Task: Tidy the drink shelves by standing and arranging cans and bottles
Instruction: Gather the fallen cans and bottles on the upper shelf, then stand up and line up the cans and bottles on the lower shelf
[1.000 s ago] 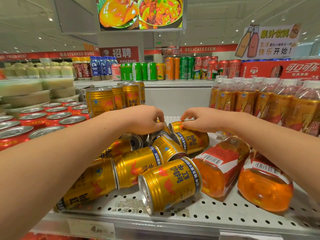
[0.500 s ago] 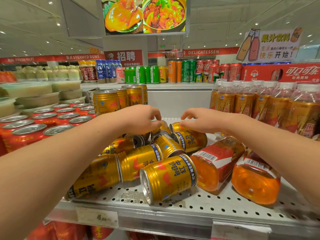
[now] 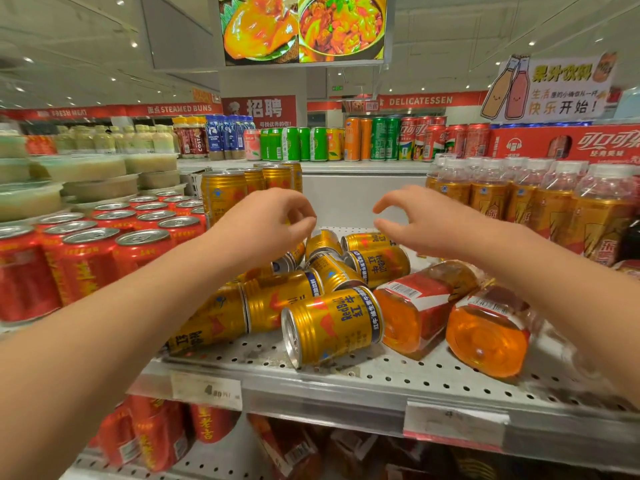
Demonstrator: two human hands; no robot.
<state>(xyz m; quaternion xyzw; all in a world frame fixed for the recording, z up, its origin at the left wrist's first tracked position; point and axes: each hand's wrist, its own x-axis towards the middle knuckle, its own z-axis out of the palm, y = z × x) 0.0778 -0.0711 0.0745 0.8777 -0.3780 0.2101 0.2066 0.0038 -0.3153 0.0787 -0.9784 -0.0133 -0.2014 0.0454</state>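
Take as your marker the gold Red Bull can lying on its side at the front edge (image 3: pixel 331 323). It rests on the perforated grey metal shelf (image 3: pixel 381 374), which holds the whole jumble.

- **Behind and left of the marker can:** a heap of toppled gold cans (image 3: pixel 277 301), touching and overlapping one another.
- **Just right of it:** two clear plastic bottles of orange drink with red labels (image 3: pixel 415 306) lie flat, bases toward you.
- **Far behind it to the left:** a few upright gold cans (image 3: pixel 221 195).
- **Behind it to the right:** a row of upright amber bottles (image 3: pixel 540 206).
- **Well to its left:** red cans with silver tops (image 3: pixel 86 261), standing packed together.

Your left hand (image 3: pixel 266 221) hovers above the back of the heap. Its fingers are loosely bent toward the thumb and grasp nothing. Your right hand (image 3: pixel 427 220) hovers level with it over the rear cans, forefinger and thumb spread in a loose curve, also empty.

A second ago both hands lay on the rearmost cans of the heap. Now both have lifted clear, and the cans and bottles lie as they did.
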